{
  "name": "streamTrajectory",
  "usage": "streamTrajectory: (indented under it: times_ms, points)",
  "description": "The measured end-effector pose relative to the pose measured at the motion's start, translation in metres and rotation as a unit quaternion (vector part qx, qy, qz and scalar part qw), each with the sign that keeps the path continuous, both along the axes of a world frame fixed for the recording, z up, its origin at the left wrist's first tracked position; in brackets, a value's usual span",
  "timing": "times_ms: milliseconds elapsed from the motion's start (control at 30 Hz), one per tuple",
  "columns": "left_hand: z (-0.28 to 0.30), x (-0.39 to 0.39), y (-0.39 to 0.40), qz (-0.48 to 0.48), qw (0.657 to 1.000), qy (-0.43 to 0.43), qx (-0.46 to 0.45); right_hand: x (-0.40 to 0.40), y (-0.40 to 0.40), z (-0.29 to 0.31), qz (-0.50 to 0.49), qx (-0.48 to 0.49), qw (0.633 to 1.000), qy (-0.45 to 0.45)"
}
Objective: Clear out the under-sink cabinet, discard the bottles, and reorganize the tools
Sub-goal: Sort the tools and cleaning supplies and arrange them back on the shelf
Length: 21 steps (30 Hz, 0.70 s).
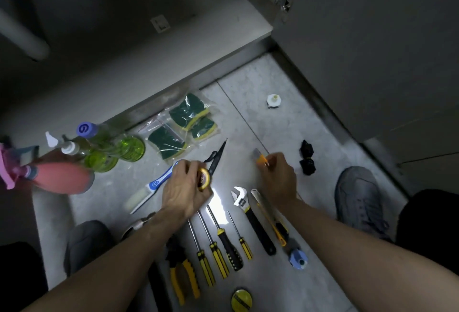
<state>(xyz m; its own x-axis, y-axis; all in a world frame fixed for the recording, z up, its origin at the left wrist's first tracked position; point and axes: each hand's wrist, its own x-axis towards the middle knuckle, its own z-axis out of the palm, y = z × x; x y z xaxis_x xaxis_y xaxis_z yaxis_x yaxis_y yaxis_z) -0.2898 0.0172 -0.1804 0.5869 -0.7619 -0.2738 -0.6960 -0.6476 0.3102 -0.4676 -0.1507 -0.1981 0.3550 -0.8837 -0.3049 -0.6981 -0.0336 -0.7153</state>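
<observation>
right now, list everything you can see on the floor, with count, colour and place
screwdrivers: four, yellow-and-black handles, row at near centre
adjustable wrench: one, silver head, black handle, right of the screwdrivers
utility knife: one, yellow, beside the wrench
pliers: one, yellow-and-black grips, near left
scouring pads: three, green and yellow, bagged, far centre
green bottles: about three, far left
pink spray bottle: one, lying at left edge
toothbrush: one, blue and white, left of centre
white cap: one, far right
left hand: holds a small yellow tape measure
right hand: pinches a small orange cutter
</observation>
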Motion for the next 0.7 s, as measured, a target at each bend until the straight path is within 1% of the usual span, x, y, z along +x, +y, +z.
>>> streamTrajectory:
  times_ms: [67,200,300,400,600,700]
  points:
    - [0.006,-0.014,-0.001,-0.009,1.000,0.009,-0.001,-0.036,0.013,0.001,-0.020,0.007,0.999,0.029]
    - [0.017,-0.043,-0.022,-0.040,0.999,0.030,-0.003,-0.090,0.037,0.003,-0.146,0.059,0.986,0.055]
    - [0.021,-0.068,-0.046,-0.069,0.996,0.057,-0.008,-0.114,0.047,0.002,-0.180,0.107,0.974,0.082]
    - [0.020,-0.091,-0.071,-0.117,0.991,0.058,-0.007,-0.124,0.053,-0.001,-0.205,0.139,0.964,0.099]
    - [0.006,-0.121,-0.111,-0.184,0.981,0.057,0.004,-0.109,0.057,-0.003,-0.244,0.131,0.949,0.153]
    - [-0.005,-0.125,-0.127,-0.209,0.976,0.050,0.024,-0.106,0.058,-0.008,-0.260,0.143,0.943,0.150]
